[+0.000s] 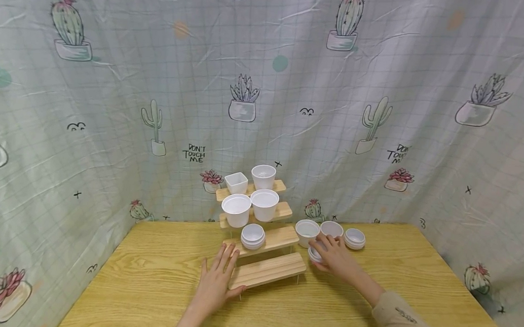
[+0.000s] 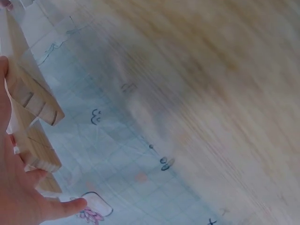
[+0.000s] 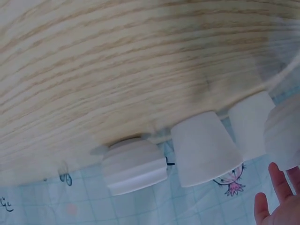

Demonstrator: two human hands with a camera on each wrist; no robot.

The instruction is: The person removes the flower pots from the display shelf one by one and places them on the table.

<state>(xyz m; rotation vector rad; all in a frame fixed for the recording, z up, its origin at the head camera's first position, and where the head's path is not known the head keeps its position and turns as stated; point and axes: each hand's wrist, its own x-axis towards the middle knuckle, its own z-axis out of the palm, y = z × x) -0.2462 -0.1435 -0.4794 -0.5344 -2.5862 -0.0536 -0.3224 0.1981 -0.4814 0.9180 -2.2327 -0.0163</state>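
Nearest to me, a beige cloth sleeve [image 1: 407, 321] comes in at the desk's front edge, cut off by the frame, and leads to the right hand [image 1: 337, 259]. I see its fingers curled around a low, ribbed white pot [image 1: 312, 255], just beyond the right end of a pale wooden four-step stand [image 1: 267, 271]. The left hand [image 1: 214, 284] lies with fingers straight and spread against the stand's left end.

I count nine white pots: one square [image 1: 236, 183], five round tapered [image 1: 236, 211] and three low ribbed, the gripped one included. Five stand on the stand's upper three steps; four are on the yellow wood-grain desk [image 1: 159, 257], three of those toward its rear edge.

My right hand partly covers its pot, which the right wrist view crops; the left wrist view shows only blurred step ends.

Broad desk surface runs from the stand to the left edge, and from the rightmost pot to the right edge.
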